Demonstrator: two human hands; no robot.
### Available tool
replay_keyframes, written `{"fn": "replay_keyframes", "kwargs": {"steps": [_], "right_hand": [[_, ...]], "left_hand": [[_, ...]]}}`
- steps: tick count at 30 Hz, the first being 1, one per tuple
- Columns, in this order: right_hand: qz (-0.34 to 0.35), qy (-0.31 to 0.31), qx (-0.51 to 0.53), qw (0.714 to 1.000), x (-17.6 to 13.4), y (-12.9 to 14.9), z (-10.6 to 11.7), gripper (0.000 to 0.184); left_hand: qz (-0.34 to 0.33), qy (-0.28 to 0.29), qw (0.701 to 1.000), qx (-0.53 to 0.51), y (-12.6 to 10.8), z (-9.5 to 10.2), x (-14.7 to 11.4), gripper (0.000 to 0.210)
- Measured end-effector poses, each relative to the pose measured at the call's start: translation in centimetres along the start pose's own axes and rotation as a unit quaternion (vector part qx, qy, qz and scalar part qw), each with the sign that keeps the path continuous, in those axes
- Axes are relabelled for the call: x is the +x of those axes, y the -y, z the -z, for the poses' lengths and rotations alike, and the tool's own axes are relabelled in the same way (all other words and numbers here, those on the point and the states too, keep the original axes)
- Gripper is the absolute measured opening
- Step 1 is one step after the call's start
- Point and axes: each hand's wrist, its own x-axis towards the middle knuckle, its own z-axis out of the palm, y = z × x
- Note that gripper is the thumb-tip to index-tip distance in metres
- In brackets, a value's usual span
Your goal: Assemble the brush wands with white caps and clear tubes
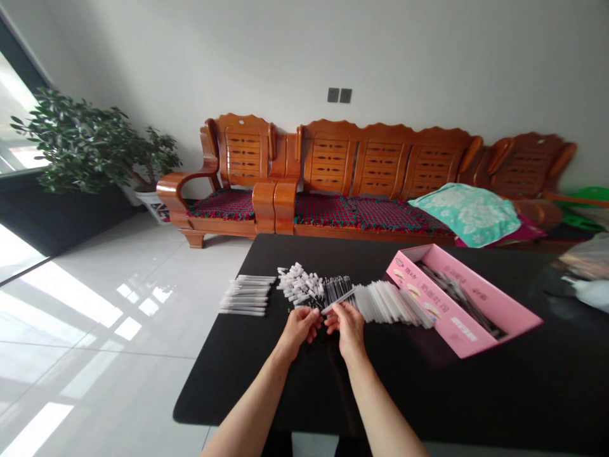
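Note:
My right hand (349, 325) pinches a translucent white pen barrel (339, 300), which slants up to the right. Close beside it, my left hand (301, 327) has its thumb and finger pressed together near the barrel's lower end; whatever they pinch is too small to make out. Beyond the hands lies a heap of white pen caps (299, 284), with small black pieces partly hidden by the fingers. Dark pen refills (337, 289) lie in a row to the right of the caps. Farther right is a row of frosted barrels (387, 301). Pens (247, 296) lie stacked at the left.
A pink box (442, 303) holding dark slender items stands at the right on the black table (419, 393). Plastic bags (590, 273) lie at the right edge. Behind the table are a wooden sofa (380, 171) and a potted plant (90, 139).

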Motion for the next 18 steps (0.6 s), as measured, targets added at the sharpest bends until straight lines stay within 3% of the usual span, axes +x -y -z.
{"fn": "replay_keyframes", "kwargs": {"steps": [7,13,18], "right_hand": [[0.005,-0.003,-0.004,1.000,0.00,-0.04,0.05,0.030],[0.002,0.000,-0.004,1.000,0.00,0.02,-0.08,0.030],[-0.006,-0.003,-0.006,1.000,0.00,-0.35,-0.15,0.027]], "left_hand": [[-0.020,-0.035,0.999,-0.026,-0.62,-0.06,-0.15,0.047],[-0.014,0.005,1.000,0.015,0.10,0.04,0.17,0.046],[-0.081,-0.070,0.986,0.129,0.13,-0.12,-0.25,0.026]]}}
